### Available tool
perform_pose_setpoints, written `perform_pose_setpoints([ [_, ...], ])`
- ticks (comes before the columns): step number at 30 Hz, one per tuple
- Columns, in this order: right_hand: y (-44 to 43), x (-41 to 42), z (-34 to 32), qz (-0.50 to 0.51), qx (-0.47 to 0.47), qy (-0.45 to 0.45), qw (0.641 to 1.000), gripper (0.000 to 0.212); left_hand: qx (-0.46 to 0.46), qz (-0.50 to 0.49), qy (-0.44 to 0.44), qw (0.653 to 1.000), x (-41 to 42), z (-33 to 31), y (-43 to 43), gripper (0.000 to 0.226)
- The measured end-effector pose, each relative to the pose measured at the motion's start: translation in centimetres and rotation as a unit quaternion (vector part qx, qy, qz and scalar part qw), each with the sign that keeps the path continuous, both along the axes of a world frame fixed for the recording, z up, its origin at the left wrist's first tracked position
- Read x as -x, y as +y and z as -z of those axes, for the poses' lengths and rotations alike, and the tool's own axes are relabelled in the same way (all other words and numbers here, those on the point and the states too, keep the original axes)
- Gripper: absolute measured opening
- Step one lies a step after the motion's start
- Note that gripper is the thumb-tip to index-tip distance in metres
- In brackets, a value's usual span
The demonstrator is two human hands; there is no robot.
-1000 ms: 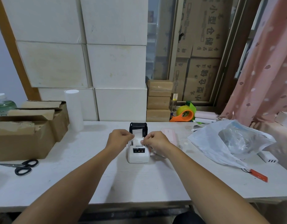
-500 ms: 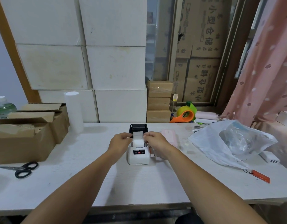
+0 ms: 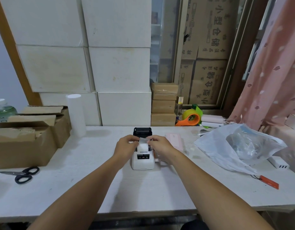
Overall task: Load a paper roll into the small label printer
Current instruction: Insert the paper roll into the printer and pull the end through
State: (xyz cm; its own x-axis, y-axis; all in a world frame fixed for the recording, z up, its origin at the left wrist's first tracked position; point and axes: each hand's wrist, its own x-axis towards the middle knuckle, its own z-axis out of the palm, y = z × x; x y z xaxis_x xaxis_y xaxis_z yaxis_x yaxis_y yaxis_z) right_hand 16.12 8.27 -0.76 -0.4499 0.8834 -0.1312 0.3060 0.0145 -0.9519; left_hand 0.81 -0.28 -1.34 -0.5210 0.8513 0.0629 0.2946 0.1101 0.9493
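Two hands meet over the printer (image 3: 143,161), which sits mid-table (image 3: 143,193) square to you, its black lid (image 3: 142,131) tipped back and open so the paper bay is exposed. From the head view, the only one you have, the roll (image 3: 143,146) already sits down in that bay, its white curve showing between your wrists. Your left hand (image 3: 125,147) and right hand (image 3: 160,147) each come in from their own side, and the fingertips (image 3: 137,139) appear pinched shut on the loose end (image 3: 143,139) of the paper, one hand at each corner. Holding it by both corners looks like a way to keep the strip flat and straight while you draw it up toward the lid, so it will lie across the exit slot rather than skew. The exact grip is small here, so whether thumb and forefinger both press the paper I cannot fully tell.

By my reading, the roll is seated and feeding the end is the step in hand; the lid has not yet been closed. Clutter stays clear of the work: scissors (image 3: 23,174) well to your left, a plastic bag (image 3: 234,146) well to your right, a pink case (image 3: 175,141) just beside the printer.
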Motion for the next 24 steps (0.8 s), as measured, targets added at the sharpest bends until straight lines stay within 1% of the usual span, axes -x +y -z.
perform_pose_setpoints([
  [2,0.0,-0.1,0.1,0.015,-0.008,0.004,1.0,0.021,-0.008,-0.005,-0.011,1.0,0.0,0.0,0.0,0.02],
  [5,-0.1,0.0,0.2,0.016,0.001,0.01,1.0,0.02,-0.011,-0.005,-0.024,1.0,0.2,-0.1,-0.2,0.017],
  [7,-0.1,0.1,0.1,0.018,0.0,0.001,1.0,0.027,-0.009,0.003,-0.005,1.0,0.3,-0.1,-0.3,0.02],
  [10,-0.7,-0.3,-0.5,0.034,-0.044,-0.027,0.998,0.034,-0.003,0.014,0.018,1.0,0.4,-0.1,-0.6,0.023],
  [11,-0.8,-0.5,-0.5,0.039,-0.063,-0.03,0.997,0.032,-0.001,0.015,0.023,1.0,0.4,-0.1,-0.7,0.022],
  [13,-0.7,-0.7,-0.2,0.04,-0.082,-0.026,0.995,0.022,0.004,0.012,0.033,0.999,0.4,0.0,-0.9,0.021],
  [15,-0.7,-0.6,-0.1,0.032,-0.084,-0.021,0.996,0.013,0.01,0.008,0.045,0.999,0.4,0.1,-1.1,0.02],
  [17,-0.8,-0.4,-0.1,0.028,-0.075,-0.022,0.997,0.009,0.014,0.006,0.048,0.999,0.5,0.2,-1.3,0.018],
  [21,-1.0,-0.2,-0.3,0.006,-0.049,-0.048,0.998,0.022,0.017,0.009,0.048,0.999,0.6,0.3,-1.5,0.018],
  [24,-0.9,-0.4,-0.3,0.001,-0.041,-0.056,0.998,0.024,0.017,0.016,0.066,0.998,0.6,0.3,-1.5,0.017],
])
